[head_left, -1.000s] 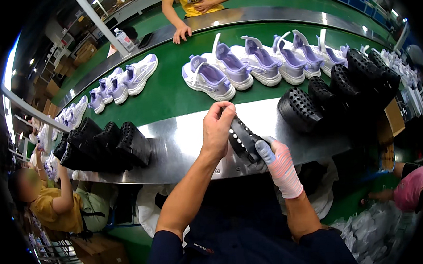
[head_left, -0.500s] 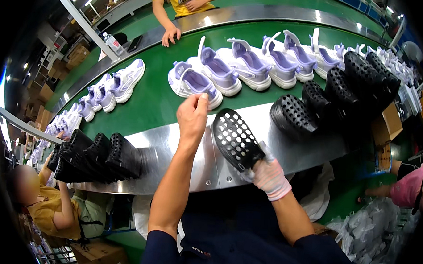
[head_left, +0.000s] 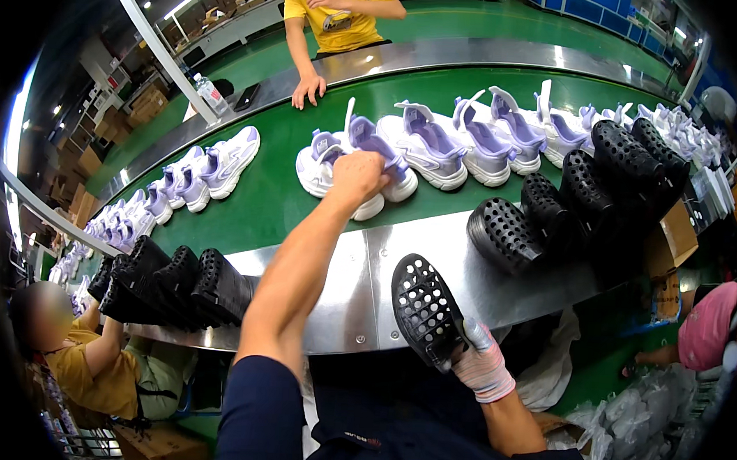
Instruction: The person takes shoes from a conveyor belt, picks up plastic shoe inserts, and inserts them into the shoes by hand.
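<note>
Counter: steel, beside green belt
Right hand: grips black form by lower end, above counter
Black form: probably stiff, light; best held there
Left hand: at lilac-white shoes; grip I cannot tell

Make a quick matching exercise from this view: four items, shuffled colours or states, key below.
Column one
1. Left hand
2. Right hand
3. Row of sneakers
4. Shirt of the person opposite

Column two
A. Plain yellow-based
B. Gloved, holding a black perforated piece
C. White and lavender
D. Bare, at the sneakers

Pairs: 1-D, 2-B, 3-C, 4-A
</note>
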The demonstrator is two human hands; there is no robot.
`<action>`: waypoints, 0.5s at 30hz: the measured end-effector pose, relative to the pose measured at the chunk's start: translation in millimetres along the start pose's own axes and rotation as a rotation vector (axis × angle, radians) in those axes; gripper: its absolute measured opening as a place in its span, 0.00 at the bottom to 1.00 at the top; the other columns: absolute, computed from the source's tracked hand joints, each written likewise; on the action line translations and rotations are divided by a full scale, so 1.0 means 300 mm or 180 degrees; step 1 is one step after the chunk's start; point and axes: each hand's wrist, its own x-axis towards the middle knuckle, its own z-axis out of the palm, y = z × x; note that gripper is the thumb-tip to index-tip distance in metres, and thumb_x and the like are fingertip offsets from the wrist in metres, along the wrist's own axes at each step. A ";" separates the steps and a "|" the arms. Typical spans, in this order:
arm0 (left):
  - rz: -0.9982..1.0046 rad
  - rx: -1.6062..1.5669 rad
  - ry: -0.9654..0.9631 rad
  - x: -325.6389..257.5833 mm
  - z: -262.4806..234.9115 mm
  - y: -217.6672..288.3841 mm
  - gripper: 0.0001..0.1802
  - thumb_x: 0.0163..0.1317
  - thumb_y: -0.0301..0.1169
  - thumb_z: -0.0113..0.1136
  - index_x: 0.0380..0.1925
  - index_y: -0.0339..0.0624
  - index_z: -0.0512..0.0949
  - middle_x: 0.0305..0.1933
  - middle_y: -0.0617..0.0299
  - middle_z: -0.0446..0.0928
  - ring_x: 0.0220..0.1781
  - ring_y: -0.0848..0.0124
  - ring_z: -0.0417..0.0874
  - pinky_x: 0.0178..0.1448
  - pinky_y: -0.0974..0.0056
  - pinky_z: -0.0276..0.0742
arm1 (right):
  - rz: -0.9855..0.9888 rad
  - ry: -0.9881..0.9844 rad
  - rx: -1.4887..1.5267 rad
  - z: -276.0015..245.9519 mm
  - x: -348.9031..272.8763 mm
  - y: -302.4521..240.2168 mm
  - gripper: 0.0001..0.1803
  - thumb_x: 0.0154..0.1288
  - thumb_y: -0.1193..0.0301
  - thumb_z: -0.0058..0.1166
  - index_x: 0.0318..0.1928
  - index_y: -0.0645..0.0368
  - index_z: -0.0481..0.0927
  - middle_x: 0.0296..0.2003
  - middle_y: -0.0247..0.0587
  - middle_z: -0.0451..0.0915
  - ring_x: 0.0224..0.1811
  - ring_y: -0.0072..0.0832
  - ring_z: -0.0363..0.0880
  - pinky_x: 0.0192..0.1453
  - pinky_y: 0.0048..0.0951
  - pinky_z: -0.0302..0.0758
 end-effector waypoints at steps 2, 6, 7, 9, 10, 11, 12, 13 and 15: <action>0.0269 -0.0152 -0.0245 -0.074 -0.072 0.044 0.13 0.57 0.43 0.72 0.33 0.46 0.89 0.34 0.51 0.88 0.39 0.52 0.90 0.44 0.48 0.84 | -0.0340 0.0121 -0.0469 0.023 -0.025 -0.051 0.38 0.72 0.40 0.57 0.55 0.69 0.83 0.43 0.46 0.88 0.37 0.29 0.85 0.37 0.27 0.77; 0.0502 -0.0129 -0.0107 -0.407 -0.194 0.130 0.14 0.56 0.43 0.74 0.30 0.44 0.85 0.24 0.52 0.84 0.30 0.53 0.88 0.36 0.49 0.81 | -0.0778 -0.0005 -0.1192 0.120 -0.012 -0.162 0.34 0.75 0.44 0.55 0.54 0.68 0.83 0.41 0.41 0.87 0.37 0.24 0.84 0.38 0.24 0.77; 0.0616 -0.0136 -0.0085 -0.480 -0.219 0.157 0.15 0.55 0.43 0.75 0.29 0.43 0.84 0.22 0.53 0.83 0.28 0.54 0.88 0.34 0.50 0.81 | -0.0873 -0.0026 -0.1395 0.146 -0.001 -0.186 0.32 0.76 0.45 0.54 0.53 0.68 0.83 0.40 0.40 0.87 0.37 0.23 0.83 0.39 0.23 0.76; 0.0795 -0.0333 -0.0092 -0.597 -0.244 0.203 0.16 0.56 0.43 0.75 0.29 0.42 0.82 0.20 0.55 0.81 0.27 0.55 0.87 0.33 0.51 0.79 | -0.1166 0.0247 -0.1419 0.207 0.043 -0.183 0.30 0.76 0.47 0.55 0.51 0.67 0.84 0.37 0.36 0.86 0.33 0.15 0.78 0.35 0.18 0.71; 0.0757 -0.0272 -0.0191 -0.646 -0.241 0.217 0.16 0.56 0.42 0.75 0.29 0.43 0.82 0.20 0.55 0.81 0.26 0.54 0.86 0.34 0.50 0.78 | -0.1062 0.0207 -0.1642 0.214 0.049 -0.198 0.30 0.75 0.47 0.56 0.51 0.67 0.85 0.35 0.34 0.85 0.32 0.14 0.76 0.35 0.19 0.71; 0.0802 -0.0269 -0.0257 -0.686 -0.237 0.215 0.16 0.56 0.43 0.75 0.36 0.45 0.84 0.21 0.54 0.81 0.26 0.53 0.86 0.32 0.50 0.78 | -0.0959 0.0170 -0.1868 0.221 0.055 -0.214 0.30 0.75 0.47 0.57 0.52 0.67 0.85 0.34 0.32 0.83 0.31 0.14 0.75 0.34 0.19 0.70; 0.0792 -0.0425 -0.0146 -0.709 -0.255 0.209 0.17 0.58 0.43 0.75 0.39 0.43 0.85 0.24 0.52 0.82 0.27 0.53 0.86 0.33 0.50 0.78 | -0.0952 0.0171 -0.2078 0.250 0.056 -0.224 0.30 0.74 0.47 0.59 0.52 0.67 0.85 0.32 0.29 0.81 0.29 0.13 0.72 0.32 0.20 0.69; 0.0786 -0.0582 -0.0034 -0.730 -0.278 0.199 0.19 0.59 0.43 0.74 0.42 0.42 0.85 0.26 0.51 0.83 0.29 0.53 0.86 0.34 0.50 0.79 | -0.0763 0.0208 -0.2236 0.255 0.058 -0.232 0.27 0.75 0.50 0.59 0.52 0.66 0.85 0.31 0.28 0.81 0.29 0.13 0.73 0.31 0.20 0.69; 0.0077 -0.1101 -0.0192 -0.774 -0.353 0.182 0.21 0.62 0.43 0.72 0.46 0.39 0.84 0.30 0.50 0.84 0.33 0.52 0.87 0.38 0.51 0.80 | -0.0462 0.0291 -0.3043 0.295 0.048 -0.260 0.23 0.75 0.56 0.60 0.51 0.66 0.85 0.30 0.30 0.82 0.28 0.14 0.75 0.32 0.21 0.71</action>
